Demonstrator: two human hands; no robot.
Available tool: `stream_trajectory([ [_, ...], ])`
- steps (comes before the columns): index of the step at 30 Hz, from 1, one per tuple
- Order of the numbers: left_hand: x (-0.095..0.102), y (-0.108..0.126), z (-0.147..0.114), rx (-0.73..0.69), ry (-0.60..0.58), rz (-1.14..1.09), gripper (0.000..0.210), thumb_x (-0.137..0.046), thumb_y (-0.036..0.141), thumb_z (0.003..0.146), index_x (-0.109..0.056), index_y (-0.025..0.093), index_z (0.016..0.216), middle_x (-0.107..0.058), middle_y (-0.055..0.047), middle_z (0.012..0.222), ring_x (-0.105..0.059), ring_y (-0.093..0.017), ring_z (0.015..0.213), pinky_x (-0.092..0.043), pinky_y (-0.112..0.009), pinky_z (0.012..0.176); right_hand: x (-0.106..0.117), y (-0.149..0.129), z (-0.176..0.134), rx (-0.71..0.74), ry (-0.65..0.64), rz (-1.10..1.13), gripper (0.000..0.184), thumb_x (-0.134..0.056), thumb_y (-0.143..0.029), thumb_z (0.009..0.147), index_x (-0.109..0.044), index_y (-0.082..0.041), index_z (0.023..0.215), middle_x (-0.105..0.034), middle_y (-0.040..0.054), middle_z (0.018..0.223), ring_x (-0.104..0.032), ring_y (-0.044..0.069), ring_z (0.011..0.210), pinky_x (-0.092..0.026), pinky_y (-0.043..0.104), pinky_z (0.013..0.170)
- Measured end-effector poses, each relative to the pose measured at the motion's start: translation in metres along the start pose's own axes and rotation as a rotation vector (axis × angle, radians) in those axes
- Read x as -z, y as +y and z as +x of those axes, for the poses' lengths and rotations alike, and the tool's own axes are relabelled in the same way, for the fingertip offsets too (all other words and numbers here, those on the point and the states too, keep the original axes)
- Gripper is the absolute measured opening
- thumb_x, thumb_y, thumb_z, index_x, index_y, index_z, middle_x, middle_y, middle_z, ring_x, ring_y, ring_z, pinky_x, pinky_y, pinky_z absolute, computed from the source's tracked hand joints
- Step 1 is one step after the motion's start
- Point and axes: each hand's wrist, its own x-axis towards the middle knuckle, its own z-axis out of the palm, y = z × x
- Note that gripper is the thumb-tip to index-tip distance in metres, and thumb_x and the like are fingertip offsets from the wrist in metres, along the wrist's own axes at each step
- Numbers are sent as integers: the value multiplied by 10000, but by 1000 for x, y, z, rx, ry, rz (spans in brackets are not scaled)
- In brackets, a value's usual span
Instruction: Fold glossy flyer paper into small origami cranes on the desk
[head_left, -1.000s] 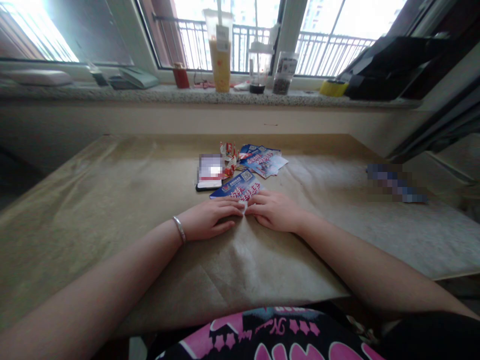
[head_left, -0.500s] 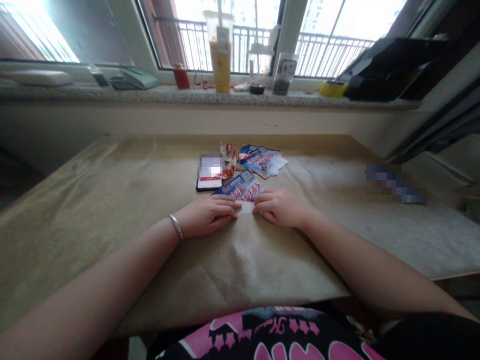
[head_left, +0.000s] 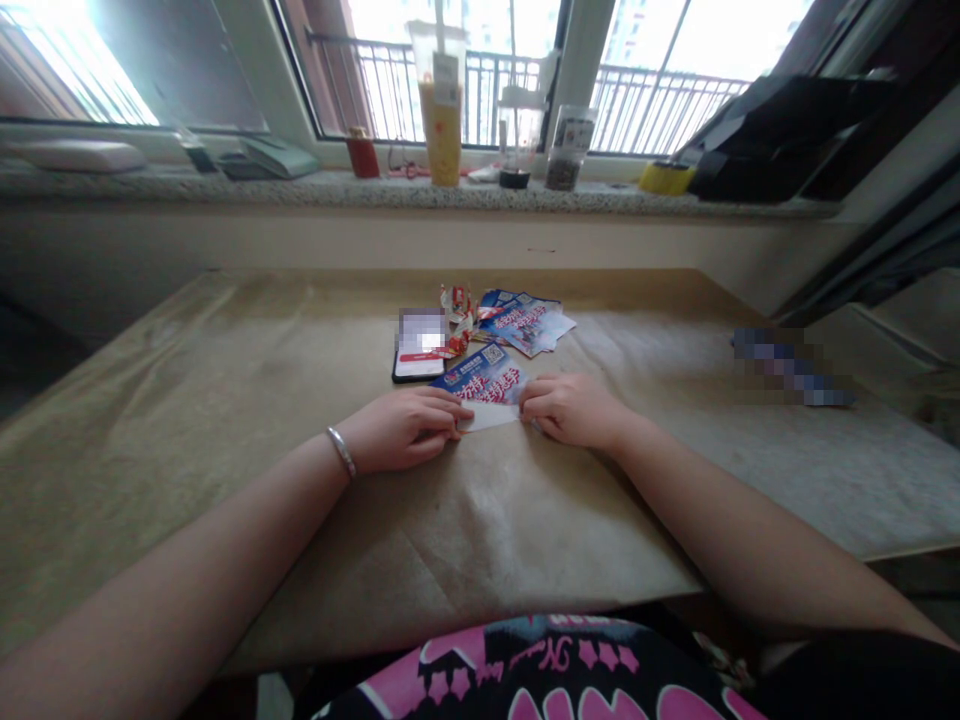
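Observation:
A blue printed leaflet (head_left: pixel 484 382) lies in front of me on the cloth-covered table, a white strip folded up along its near edge. At the strip's left end, the fingers of my left hand (head_left: pixel 409 425) are closed on the leaflet, thumb close to the fold. My right hand (head_left: pixel 576 410) has its curled fingers closed on the right end. Between the two hands the white strip shows, while the leaflet's corners are hidden under the fingers. A silver bangle (head_left: pixel 341 452) is on my left wrist.
A phone (head_left: pixel 418 368) lies beyond my left hand, beside red-and-white folded paper (head_left: pixel 459 302). More leaflets (head_left: pixel 529 325) are fanned out behind. A blurred blue item (head_left: pixel 791 368) is at far right. The windowsill (head_left: pixel 300 190) holds a tall yellow drink cup (head_left: pixel 441 130) and jars.
My hands have moved apart, the left slightly to the left and the right slightly to the right. More of the white folded strip shows between them.

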Motion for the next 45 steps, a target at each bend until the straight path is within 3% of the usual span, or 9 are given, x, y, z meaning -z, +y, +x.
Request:
stream_trajectory([
  [26, 5, -9, -9, 47, -72, -65, 239, -497, 147, 841, -715, 206, 920, -662, -47, 1196, -567, -203, 1174, -477, -355, 999, 19, 10, -13, -152, -122, 3, 282, -487, -106, 766, -742, -226, 758, -732, 2, 898, -638, 134, 714, -389, 257, 633],
  [45, 3, -5, -6, 63, -11, -63, 240, -431, 149, 867, -669, 175, 841, -682, -57, 1128, -586, -185, 1104, -484, -348, 964, 24, 12, -16, -250, -187, -21, 295, -480, -106, 752, -741, -243, 757, -729, -14, 926, -650, 134, 770, -394, 243, 647],
])
